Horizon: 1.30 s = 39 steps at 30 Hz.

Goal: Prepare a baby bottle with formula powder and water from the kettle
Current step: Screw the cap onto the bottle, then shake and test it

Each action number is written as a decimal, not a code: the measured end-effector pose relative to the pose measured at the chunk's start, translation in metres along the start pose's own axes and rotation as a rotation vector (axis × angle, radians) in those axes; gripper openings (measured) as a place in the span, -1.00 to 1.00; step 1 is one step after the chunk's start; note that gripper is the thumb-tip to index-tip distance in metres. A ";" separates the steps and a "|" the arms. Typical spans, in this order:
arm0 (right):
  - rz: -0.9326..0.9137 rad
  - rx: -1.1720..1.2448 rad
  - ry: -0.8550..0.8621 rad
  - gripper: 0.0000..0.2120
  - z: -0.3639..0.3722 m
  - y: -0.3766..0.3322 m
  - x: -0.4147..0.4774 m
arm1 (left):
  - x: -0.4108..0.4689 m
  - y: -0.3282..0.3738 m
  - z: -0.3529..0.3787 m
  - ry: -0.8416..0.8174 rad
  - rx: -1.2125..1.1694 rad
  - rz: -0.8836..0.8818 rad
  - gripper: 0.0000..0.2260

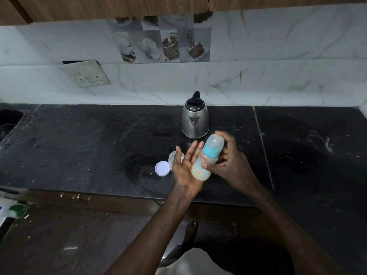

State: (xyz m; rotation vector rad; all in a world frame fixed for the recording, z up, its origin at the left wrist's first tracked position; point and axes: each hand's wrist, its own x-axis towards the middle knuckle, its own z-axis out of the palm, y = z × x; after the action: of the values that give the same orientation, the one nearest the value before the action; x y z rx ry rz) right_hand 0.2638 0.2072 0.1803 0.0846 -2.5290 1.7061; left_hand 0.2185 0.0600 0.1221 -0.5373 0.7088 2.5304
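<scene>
Just below the middle of the frame, the baby bottle [206, 158] is held above the black counter [79, 145], tilted so that its clear domed cap points to the upper right and its base to the lower left. It has a blue collar under the cap, and a pale, milky liquid fills the lower body.

The right hand [232, 163] grips it from the right: the thumb presses on the lower body and the curled fingers reach round the cap and collar. The left hand [184, 167] lies palm up along the bottle's left side, its fingers straight and slightly spread; whether the palm touches the base I cannot tell.

Left of that hand, and partly hidden by it, a small clear jar [173, 155] stands on the counter, with a round white lid [162, 168] lying flat just beside it, lower left. The steel kettle [195, 121] stands above the hands in the frame, near the tiled wall [278, 76]. A socket plate [87, 74] sits on the wall at upper left
</scene>
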 end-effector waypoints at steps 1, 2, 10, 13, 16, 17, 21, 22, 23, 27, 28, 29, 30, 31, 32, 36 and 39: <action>-0.022 -0.002 0.052 -0.07 -0.009 -0.007 0.004 | -0.001 0.000 0.000 0.001 0.016 0.004 -0.37; -0.044 0.044 0.194 -0.09 -0.016 -0.012 0.008 | -0.002 0.000 0.000 0.013 0.042 0.012 -0.37; -0.031 0.029 0.347 -0.09 0.014 -0.017 -0.005 | 0.003 0.004 -0.001 0.016 -0.005 0.009 -0.34; -0.027 0.297 0.679 -0.13 0.012 -0.021 0.002 | 0.010 0.010 -0.003 0.026 0.037 0.034 -0.36; 0.059 0.084 0.354 -0.11 0.042 -0.011 -0.011 | 0.011 0.007 -0.008 -0.001 -0.026 -0.004 -0.35; 0.076 0.102 0.332 -0.11 0.048 -0.007 -0.015 | 0.010 0.008 -0.009 0.008 -0.023 -0.017 -0.35; 0.048 0.164 0.219 -0.09 0.039 0.001 -0.014 | 0.004 0.008 -0.010 -0.037 -0.045 -0.010 -0.35; 0.045 0.135 0.146 -0.08 0.035 0.000 -0.014 | 0.002 0.007 -0.011 -0.046 -0.055 -0.018 -0.34; 0.045 0.108 0.082 -0.08 0.032 0.000 -0.012 | 0.001 0.008 -0.012 -0.038 -0.046 -0.027 -0.34; 0.047 0.082 -0.019 -0.06 0.021 0.003 -0.002 | -0.003 0.008 -0.011 -0.026 -0.049 -0.030 -0.35; 0.048 0.097 -0.012 -0.05 0.020 0.002 0.000 | -0.004 0.008 -0.010 -0.022 -0.048 -0.030 -0.36; 0.040 0.108 -0.011 -0.04 0.019 0.002 0.001 | -0.005 0.007 -0.007 -0.018 -0.041 -0.029 -0.35; 0.029 0.110 -0.016 -0.02 0.018 0.000 0.002 | -0.006 0.008 -0.003 -0.019 -0.024 -0.026 -0.35; 0.010 0.102 -0.021 0.00 0.016 -0.001 0.003 | -0.008 0.009 0.001 -0.028 -0.016 -0.024 -0.35; -0.007 0.083 -0.018 0.01 0.012 -0.003 0.006 | -0.008 0.010 0.005 -0.035 -0.016 -0.019 -0.35; -0.061 0.106 0.162 -0.03 -0.012 -0.023 0.014 | -0.007 0.017 0.016 -0.054 -0.014 0.010 -0.37; -0.125 0.343 0.677 -0.10 -0.011 -0.032 0.013 | -0.001 0.022 0.009 0.002 0.047 0.042 -0.37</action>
State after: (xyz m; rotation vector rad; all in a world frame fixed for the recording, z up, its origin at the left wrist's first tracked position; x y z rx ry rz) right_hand 0.2549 0.2054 0.2150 -0.2621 -1.7072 1.7211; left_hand 0.2059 0.0477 0.1383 -0.5140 0.7857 2.5449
